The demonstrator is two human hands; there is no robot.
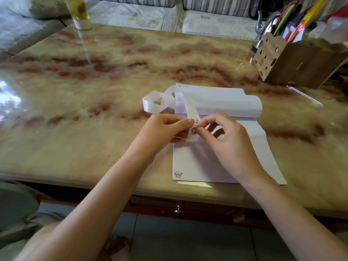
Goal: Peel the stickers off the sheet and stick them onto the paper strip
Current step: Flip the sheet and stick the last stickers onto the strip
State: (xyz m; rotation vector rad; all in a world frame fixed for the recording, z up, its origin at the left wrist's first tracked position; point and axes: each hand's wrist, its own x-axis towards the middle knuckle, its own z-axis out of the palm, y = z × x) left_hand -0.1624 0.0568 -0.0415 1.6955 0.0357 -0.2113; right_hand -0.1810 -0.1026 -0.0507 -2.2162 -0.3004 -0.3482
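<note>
A long white paper strip (188,104) curls in loops over the marble table and runs down to my hands. My left hand (163,129) pinches the strip just above the white sticker sheet (195,162). My right hand (224,136) pinches the strip's near end from the right, fingertips on a small cartoon sticker (194,129). Another such sticker (194,119) sits on the strip just above. One cartoon sticker (178,174) is at the sheet's bottom-left corner. The sheet's upper pages (226,102) are rolled back away from me.
A wooden pen holder (293,61) full of pens and scissors stands at the right rear. A tall glass bottle (80,14) stands at the far left rear. The table's near edge (113,187) runs below my forearms; a sofa lies beyond the table.
</note>
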